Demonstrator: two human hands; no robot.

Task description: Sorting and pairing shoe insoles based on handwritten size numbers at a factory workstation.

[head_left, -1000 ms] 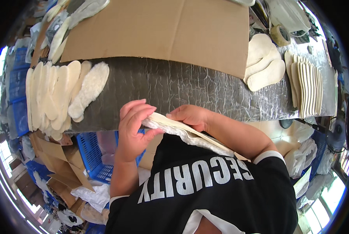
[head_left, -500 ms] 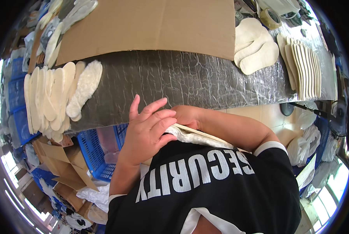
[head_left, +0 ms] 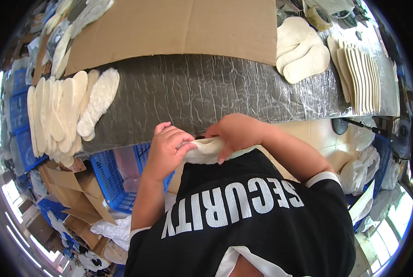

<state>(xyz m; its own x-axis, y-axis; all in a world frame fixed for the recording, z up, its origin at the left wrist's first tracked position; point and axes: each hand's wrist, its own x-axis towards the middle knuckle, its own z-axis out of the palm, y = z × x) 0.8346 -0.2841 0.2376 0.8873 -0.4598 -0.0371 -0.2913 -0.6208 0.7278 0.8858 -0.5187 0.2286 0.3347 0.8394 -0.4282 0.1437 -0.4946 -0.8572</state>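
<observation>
A cream, fleecy insole (head_left: 209,147) is held between my two hands in front of my body, just off the table's near edge. My left hand (head_left: 166,150) pinches its left end between thumb and fingers. My right hand (head_left: 236,135) grips it from above, with the thumb on the near face and the fingers behind, partly hidden. On the table to the left lies a row of overlapping insoles (head_left: 67,108), with a fluffy one (head_left: 98,101) on its right side. At the right are several loose insoles (head_left: 306,64) and an upright row of stacked ones (head_left: 361,76).
A large cardboard sheet (head_left: 174,30) covers the far part of the dark, film-covered table (head_left: 178,87). A tape roll (head_left: 319,17) sits at the far right. Below the table's left edge are a blue plastic basket (head_left: 112,180) and cardboard boxes (head_left: 72,184).
My left hand has closed from spread fingers to a pinch on the insole's left end. My right hand has come up over the insole, which has turned its broad face toward me.
</observation>
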